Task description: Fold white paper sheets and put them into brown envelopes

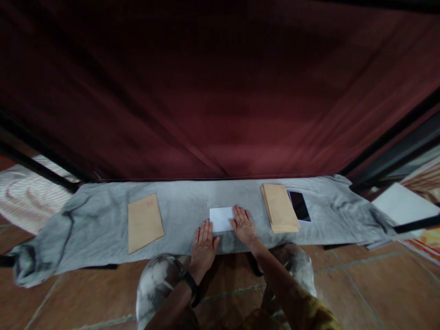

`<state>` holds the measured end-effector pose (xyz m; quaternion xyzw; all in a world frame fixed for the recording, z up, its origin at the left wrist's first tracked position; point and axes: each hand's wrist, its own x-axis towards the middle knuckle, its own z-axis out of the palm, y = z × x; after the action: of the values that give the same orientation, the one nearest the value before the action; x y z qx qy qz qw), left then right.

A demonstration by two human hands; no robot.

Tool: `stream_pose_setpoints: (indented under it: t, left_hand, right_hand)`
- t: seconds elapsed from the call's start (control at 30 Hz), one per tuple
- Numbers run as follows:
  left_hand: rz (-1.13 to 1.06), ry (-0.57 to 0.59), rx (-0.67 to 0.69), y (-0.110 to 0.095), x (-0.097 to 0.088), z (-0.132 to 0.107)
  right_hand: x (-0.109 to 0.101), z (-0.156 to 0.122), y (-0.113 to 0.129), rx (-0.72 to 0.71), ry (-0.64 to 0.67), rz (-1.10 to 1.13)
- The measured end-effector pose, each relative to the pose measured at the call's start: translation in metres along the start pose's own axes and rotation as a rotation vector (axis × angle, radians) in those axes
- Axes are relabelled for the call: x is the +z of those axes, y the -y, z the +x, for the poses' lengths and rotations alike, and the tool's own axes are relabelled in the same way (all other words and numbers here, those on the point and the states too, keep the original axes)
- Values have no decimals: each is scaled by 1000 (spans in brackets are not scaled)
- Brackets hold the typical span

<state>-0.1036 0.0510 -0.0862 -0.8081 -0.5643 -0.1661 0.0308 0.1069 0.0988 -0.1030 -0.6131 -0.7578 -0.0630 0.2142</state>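
Note:
A small white sheet of paper (pixel 221 219) lies flat on the grey cloth in front of me. My right hand (pixel 244 224) rests on the right edge of the sheet, palm down with the fingers stretched out. Flat at the sheet's lower left corner is my left hand (pixel 204 243), its fingers extended and a dark band on the wrist. A stack of brown envelopes (pixel 281 208) sits to the right of my right hand. Off to the left, a brown envelope (pixel 144 222) lies by itself.
Beside the stack is a dark-screened phone (pixel 299 206). The grey cloth (pixel 185 197) covers a long narrow surface above my knees. A dark red fabric panel (pixel 220 114) rises behind it, with black bars at both sides. A white board (pixel 404 206) stands at the far right.

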Motion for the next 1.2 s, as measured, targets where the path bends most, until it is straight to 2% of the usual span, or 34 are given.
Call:
stream_pose_setpoints:
  t: [0.13,0.27,0.37,0.53,0.67,0.83,1.0,1.2]
  left_hand:
    - [-65,34,125,-25,-1,5]
    - [-76,82,135,-40,6,5]
    - [-58,77,119,-35,7,-1]
    - [9,57,79,-20,-3,-14]
    - [30,27,42,-18,-6,-16]
    - [-58,-40,74,-31,4,5]
    - [-105,-42,95,-39,19,30]
    - [-91,-19,73,-33,29,32]
  right_hand:
    - [1,-1,0,-3,-6,6]
    - [0,-1,0,-6,15,-5]
    - [0,-1,0,-4,32,-22]
    - [-1,-1,0,-10,41,-40]
    - [-1,-2,-1,-16,33,-38]
    - [0,-2,-1,-24,41,-42]
    - [2,-2,-3,-33,64,-38]
    - [3,-2,-3,-19,69,-40]
